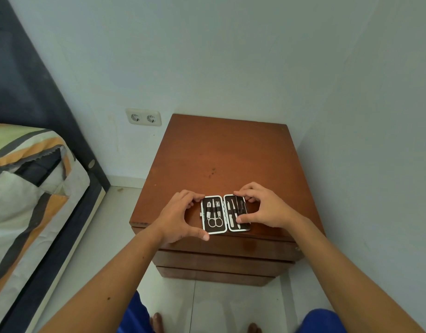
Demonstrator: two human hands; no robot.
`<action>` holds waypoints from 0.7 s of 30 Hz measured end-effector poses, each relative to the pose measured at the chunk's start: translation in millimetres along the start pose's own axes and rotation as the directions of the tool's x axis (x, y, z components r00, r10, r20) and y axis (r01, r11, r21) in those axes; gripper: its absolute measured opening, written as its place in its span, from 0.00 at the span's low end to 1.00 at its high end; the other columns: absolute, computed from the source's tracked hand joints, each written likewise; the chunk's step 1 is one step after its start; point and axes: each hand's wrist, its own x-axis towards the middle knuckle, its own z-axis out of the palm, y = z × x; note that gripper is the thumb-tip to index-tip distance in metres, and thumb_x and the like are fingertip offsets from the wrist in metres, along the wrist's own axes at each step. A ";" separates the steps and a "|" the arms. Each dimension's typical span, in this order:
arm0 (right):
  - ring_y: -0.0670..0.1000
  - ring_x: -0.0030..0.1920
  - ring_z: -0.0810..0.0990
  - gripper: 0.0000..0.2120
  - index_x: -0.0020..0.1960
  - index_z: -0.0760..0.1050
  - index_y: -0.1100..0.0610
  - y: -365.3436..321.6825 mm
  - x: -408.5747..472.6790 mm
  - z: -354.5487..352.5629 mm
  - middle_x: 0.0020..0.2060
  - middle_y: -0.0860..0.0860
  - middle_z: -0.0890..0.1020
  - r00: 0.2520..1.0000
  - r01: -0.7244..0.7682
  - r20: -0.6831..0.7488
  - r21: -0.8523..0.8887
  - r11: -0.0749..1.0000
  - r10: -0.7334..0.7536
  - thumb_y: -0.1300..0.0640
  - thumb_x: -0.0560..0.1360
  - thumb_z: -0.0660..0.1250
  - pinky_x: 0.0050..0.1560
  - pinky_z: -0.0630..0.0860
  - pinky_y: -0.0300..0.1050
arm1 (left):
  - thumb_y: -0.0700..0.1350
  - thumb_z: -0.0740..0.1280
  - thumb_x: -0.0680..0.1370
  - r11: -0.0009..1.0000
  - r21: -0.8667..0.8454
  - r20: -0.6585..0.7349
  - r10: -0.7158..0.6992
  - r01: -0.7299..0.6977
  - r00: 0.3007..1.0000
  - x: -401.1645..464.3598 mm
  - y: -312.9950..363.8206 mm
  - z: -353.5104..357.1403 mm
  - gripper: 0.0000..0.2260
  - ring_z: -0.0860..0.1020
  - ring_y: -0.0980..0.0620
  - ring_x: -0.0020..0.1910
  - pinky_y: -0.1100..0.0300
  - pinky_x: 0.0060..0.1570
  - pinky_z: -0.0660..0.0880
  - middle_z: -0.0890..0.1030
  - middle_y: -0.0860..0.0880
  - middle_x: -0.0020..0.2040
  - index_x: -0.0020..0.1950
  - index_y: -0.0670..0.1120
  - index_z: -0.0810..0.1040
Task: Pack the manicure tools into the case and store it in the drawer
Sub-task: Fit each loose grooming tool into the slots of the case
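The manicure case [225, 213] lies spread flat near the front edge of the brown wooden nightstand [221, 155]. Its dark lining has a white rim. Scissors [214, 218] and clippers sit under straps in the left half, several slim tools [236, 212] in the right half. My left hand [180, 217] cups the case's left edge, fingers at the far corner and thumb at the near corner. My right hand [262, 207] grips the right half, thumb resting on the tools. Below the top, the drawer fronts [226, 258] are all pushed in.
A bed [26, 188] with a striped cover and dark frame stands to the left. A double wall socket [144, 117] is behind the nightstand's left corner. A wall runs close along the right. My feet [159, 323] are on the tiled floor below.
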 end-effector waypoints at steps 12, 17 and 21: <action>0.44 0.63 0.78 0.23 0.62 0.83 0.39 8.4 -1.7 0.4 0.64 0.33 0.75 1.000 0.008 -0.026 0.040 0.999 -0.007 0.45 0.68 0.82 0.67 0.75 0.47 | 0.65 0.85 0.58 1.000 0.000 -0.003 -0.001 0.001 1.000 -0.2 0.1 0.5 0.48 0.69 0.64 0.64 0.71 0.61 0.68 0.72 0.62 0.65 0.74 0.58 0.71; 0.43 0.63 0.77 0.26 0.68 0.80 0.39 3.8 -0.6 -2.0 0.65 0.35 0.74 1.000 0.021 0.003 0.000 1.000 -0.021 0.46 0.71 0.80 0.67 0.75 0.47 | 0.64 0.86 0.58 1.000 -0.006 -0.002 -0.007 0.007 1.000 -0.5 1.3 0.1 0.48 0.69 0.65 0.63 0.73 0.59 0.68 0.72 0.62 0.65 0.74 0.58 0.70; 0.42 0.64 0.76 0.25 0.68 0.81 0.43 3.9 -0.9 -1.4 0.65 0.36 0.74 0.999 0.034 -0.004 -0.067 0.997 -0.035 0.45 0.72 0.80 0.70 0.73 0.48 | 0.64 0.85 0.58 1.000 -0.011 0.001 -0.011 0.011 1.000 -0.9 1.2 0.3 0.48 0.69 0.65 0.64 0.70 0.61 0.69 0.72 0.62 0.66 0.75 0.58 0.70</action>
